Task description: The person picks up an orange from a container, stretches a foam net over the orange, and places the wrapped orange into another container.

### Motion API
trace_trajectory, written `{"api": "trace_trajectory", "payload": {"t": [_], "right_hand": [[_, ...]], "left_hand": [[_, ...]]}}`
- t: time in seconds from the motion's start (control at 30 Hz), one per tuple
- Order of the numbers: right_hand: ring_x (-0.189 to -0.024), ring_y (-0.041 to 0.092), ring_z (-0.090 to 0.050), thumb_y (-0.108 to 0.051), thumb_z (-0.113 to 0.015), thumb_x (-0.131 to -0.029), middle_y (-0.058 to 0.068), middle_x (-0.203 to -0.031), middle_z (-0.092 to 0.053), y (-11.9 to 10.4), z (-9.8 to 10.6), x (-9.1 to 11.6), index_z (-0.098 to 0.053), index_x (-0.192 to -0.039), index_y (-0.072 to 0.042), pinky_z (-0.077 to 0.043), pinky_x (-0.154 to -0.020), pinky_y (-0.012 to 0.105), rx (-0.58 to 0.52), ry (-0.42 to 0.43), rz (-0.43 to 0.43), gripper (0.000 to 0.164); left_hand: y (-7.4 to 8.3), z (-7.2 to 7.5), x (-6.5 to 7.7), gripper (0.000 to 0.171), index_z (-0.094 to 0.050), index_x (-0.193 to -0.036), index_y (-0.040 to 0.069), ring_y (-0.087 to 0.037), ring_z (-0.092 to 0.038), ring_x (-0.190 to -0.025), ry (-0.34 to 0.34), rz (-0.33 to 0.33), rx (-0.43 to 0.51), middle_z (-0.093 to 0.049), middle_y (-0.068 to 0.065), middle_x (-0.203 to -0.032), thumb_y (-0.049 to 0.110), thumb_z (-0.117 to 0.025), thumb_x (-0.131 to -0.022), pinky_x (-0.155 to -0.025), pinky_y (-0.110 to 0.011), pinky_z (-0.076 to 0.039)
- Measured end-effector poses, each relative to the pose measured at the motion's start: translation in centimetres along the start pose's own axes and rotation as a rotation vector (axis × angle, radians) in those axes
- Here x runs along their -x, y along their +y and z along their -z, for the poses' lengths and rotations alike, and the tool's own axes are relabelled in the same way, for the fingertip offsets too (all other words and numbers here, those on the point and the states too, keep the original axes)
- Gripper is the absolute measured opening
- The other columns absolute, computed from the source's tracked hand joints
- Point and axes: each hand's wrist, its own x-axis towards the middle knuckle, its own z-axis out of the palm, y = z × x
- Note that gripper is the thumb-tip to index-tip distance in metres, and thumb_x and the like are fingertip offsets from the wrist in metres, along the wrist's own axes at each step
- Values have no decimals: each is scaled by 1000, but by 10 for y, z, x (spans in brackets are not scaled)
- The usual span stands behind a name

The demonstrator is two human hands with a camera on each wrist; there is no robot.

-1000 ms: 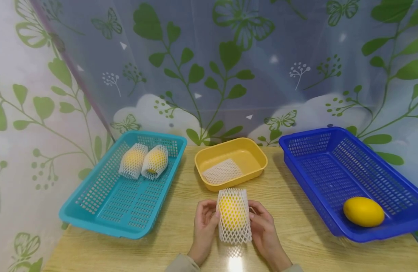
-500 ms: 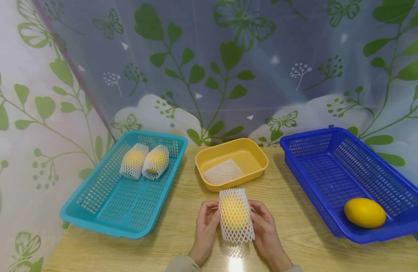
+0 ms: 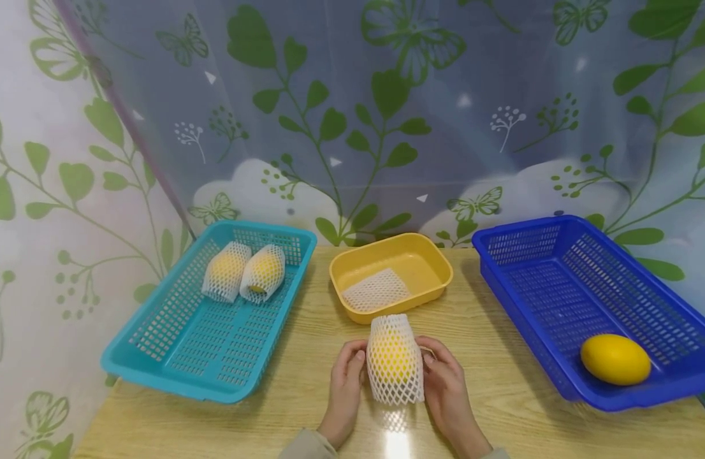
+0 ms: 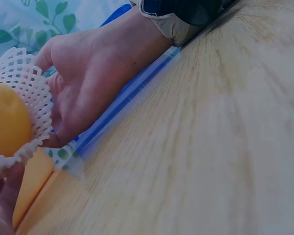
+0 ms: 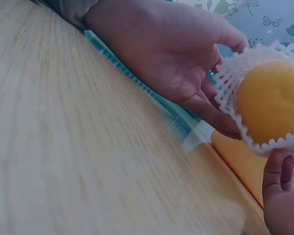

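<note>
A yellow mango [image 3: 394, 360] sits inside a white foam net sleeve [image 3: 399, 396], held just above the table between both hands. My left hand [image 3: 345, 382] grips the sleeve's left side, and my right hand [image 3: 444, 382] grips its right side. The right wrist view shows the mango's bare rounded end [image 5: 272, 100] through the sleeve's near opening. The sleeve's far end, in the head view, narrows above the fruit. In the left wrist view, the right hand's fingers [image 4: 54, 134] touch the net's edge.
A yellow tray [image 3: 438, 287] with a flat foam net [image 3: 378, 290] stands just beyond the hands. At left, a teal basket [image 3: 215, 382] contains two netted mangoes [image 3: 226, 271]. The blue basket [image 3: 519, 312] at right holds one bare mango [image 3: 615, 359]. A printed curtain [image 3: 352, 127] hangs behind.
The sleeve's far end has drawn in narrower around the mango, and the netted fruit has turned slightly and shifted a little away. The hands stay nearly in place; the baskets' contents are unchanged.
</note>
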Motion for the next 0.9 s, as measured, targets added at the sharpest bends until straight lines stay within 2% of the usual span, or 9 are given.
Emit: {"api": "trace_trajectory", "payload": {"t": [0.13, 0.33, 0.43, 0.7, 0.9], "right_hand": [[-102, 15, -60, 6, -42, -99, 3, -114, -62, 2, 0, 0, -60, -125, 1, -52, -85, 28, 45, 20, 31, 32], [-101, 15, -56, 9, -50, -95, 4, -114, -59, 3, -3, -1, -55, -121, 14, -50, -86, 27, 132, 56, 88, 27], [-100, 15, -55, 10, -51, -93, 5, -112, -59, 4, -4, -1, -51, -119, 20, -49, -87, 27, 171, 72, 114, 28], [-100, 15, -58, 12, -53, -91, 4, -112, -61, 7, -3, -1, -48, -119, 21, -50, -88, 27, 214, 70, 153, 30], [-100, 15, -53, 14, -57, -88, 6, -109, -59, 8, -4, -1, -52, -113, 21, -47, -90, 29, 280, 73, 187, 26]], "left_hand": [[2, 0, 1, 39, -52, -126, -8, -18, -61, -108, -37, 51, 63, -57, -20, -124, 24, -40, -107, -89, -29, -53], [0, -2, 0, 36, -49, -129, -6, -20, -60, -111, -63, 35, -14, -58, -20, -124, 19, -48, -102, -94, -27, -49], [-2, -2, 0, 40, -44, -132, -5, -23, -60, -114, -84, 27, -14, -57, -23, -125, 16, -53, -100, -96, -28, -49], [-1, -2, 1, 42, -40, -136, -3, -21, -62, -108, -141, 14, 1, -58, -22, -123, 18, -50, -101, -92, -30, -51], [-2, -3, 1, 49, -37, -139, -3, -23, -59, -113, -170, 13, 43, -55, -21, -127, 17, -56, -98, -96, -30, -49]]}}
